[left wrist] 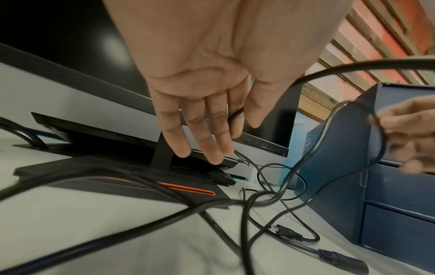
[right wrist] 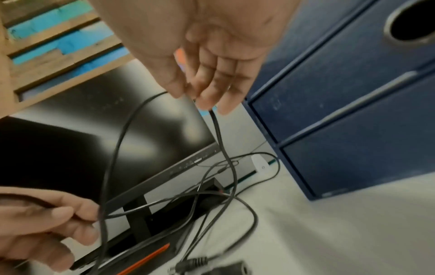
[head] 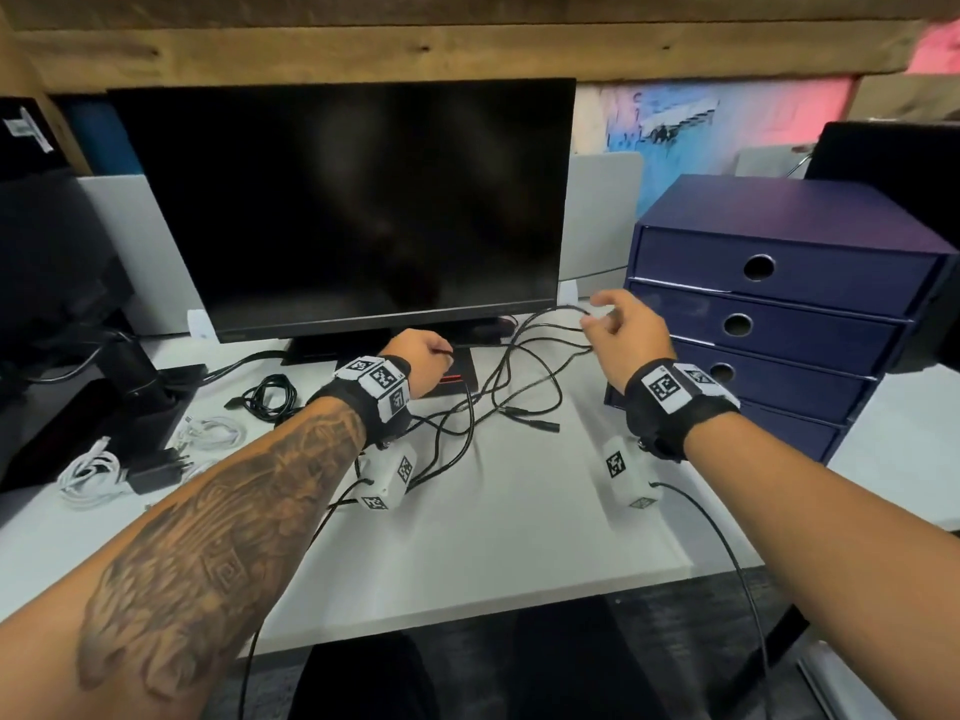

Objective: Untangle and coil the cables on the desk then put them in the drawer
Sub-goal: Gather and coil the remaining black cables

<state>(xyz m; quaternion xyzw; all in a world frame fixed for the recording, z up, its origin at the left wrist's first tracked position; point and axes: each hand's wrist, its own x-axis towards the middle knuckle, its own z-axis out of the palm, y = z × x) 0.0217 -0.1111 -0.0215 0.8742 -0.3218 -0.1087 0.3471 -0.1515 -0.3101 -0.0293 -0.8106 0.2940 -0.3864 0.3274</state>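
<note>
I am holding a tangled black cable (head: 524,376) above the white desk (head: 509,511), in front of a dark monitor (head: 343,205). My left hand (head: 423,358) is pinching one strand between thumb and forefinger. My right hand (head: 626,332) is pinching a raised loop at its fingertips. The cable's plugs are lying on the desk between my wrists. Blue drawers (head: 779,314), all shut, are standing just right of my right hand.
</note>
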